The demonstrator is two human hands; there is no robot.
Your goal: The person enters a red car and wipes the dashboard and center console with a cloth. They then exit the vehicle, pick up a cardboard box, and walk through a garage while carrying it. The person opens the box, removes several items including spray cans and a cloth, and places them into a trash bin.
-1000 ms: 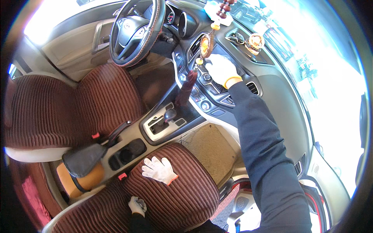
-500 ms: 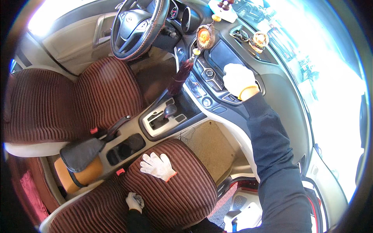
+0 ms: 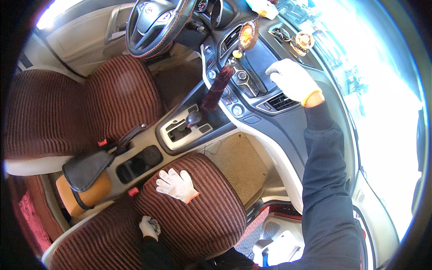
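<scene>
My right hand (image 3: 293, 81), in a white knit glove with a yellow cuff, is at the right edge of the dark centre screen (image 3: 257, 62). Its fingers curl inward, and whatever they hold, if anything, is hidden. My left hand (image 3: 150, 227), in a white and grey glove, rests as a loose fist on the brown ribbed cover of the near car seat (image 3: 211, 216). Beyond it on the same cushion lies a spare white glove (image 3: 177, 185) with an orange cuff, flat with its fingers spread.
A hanging ornament (image 3: 248, 36) with a dark red tassel (image 3: 217, 90) dangles before the console. Below are the gear lever (image 3: 193, 118) and handbrake (image 3: 131, 137). The steering wheel (image 3: 157, 27) is at the far left. A round ornament (image 3: 303, 42) stands on the dashboard.
My right hand has moved right and away from me across the screen, uncovering an air vent. The hanging ornament has shifted right, and the whole view has shifted slightly. My left hand stays on the seat.
</scene>
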